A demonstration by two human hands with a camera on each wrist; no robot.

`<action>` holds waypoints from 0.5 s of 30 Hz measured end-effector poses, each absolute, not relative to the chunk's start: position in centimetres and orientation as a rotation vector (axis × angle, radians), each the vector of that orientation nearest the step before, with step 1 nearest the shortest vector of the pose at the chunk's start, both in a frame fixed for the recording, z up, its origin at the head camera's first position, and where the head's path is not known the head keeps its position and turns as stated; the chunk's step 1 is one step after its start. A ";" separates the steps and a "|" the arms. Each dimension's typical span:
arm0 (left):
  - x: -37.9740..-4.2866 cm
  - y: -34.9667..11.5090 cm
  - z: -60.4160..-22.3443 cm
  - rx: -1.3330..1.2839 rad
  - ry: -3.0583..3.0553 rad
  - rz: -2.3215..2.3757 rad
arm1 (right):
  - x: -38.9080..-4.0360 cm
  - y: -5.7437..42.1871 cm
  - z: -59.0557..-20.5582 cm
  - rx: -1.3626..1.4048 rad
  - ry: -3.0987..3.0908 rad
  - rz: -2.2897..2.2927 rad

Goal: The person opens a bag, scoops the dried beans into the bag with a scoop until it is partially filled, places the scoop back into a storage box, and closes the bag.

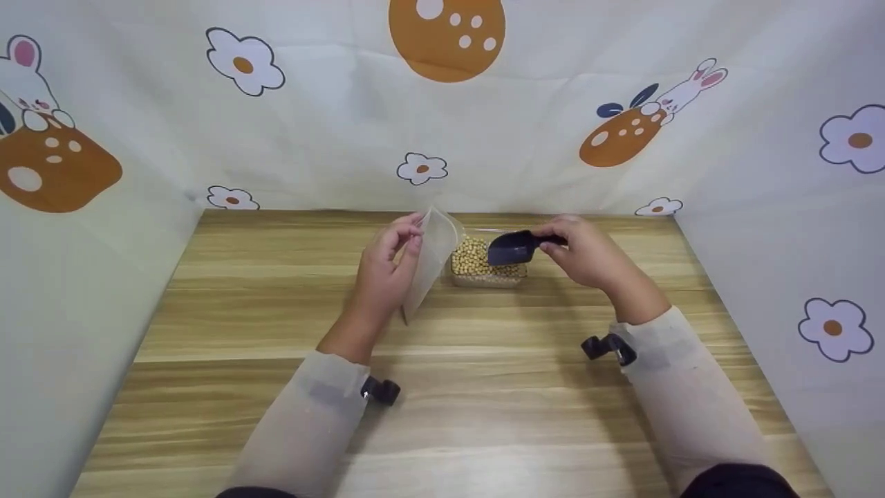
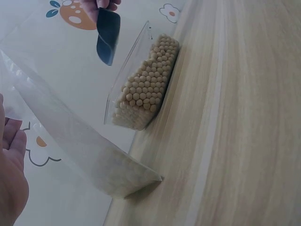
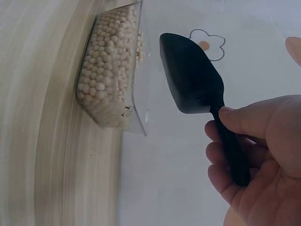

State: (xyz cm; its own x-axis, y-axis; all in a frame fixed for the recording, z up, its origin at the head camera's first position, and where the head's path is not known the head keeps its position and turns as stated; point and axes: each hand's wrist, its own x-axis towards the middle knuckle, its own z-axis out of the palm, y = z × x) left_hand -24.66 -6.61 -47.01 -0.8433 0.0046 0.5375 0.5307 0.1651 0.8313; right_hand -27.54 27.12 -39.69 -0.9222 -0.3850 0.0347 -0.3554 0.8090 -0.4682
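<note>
My left hand pinches the upper edge of a translucent pouch, whose mouth gapes toward the right. Pale beans show through the pouch's lower part, and its bottom corner is down at the tabletop. A dark scoop is held by its handle in my right hand, fingers curled round it. The scoop's blade hangs over a clear plastic box, and no beans show in it in the head view. Round yellowish soybeans fill much of the box, just right of the pouch.
The box and pouch are on a wood-grain table, toward its back edge. Pale cloth walls printed with flowers and rabbits enclose the back and both sides. Each sleeve carries a small black wrist camera.
</note>
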 end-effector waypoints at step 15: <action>-24.7 -6.6 -47.2 -0.527 -2.030 -1.708 | -28.0 26.1 -40.4 -0.587 2.924 -0.517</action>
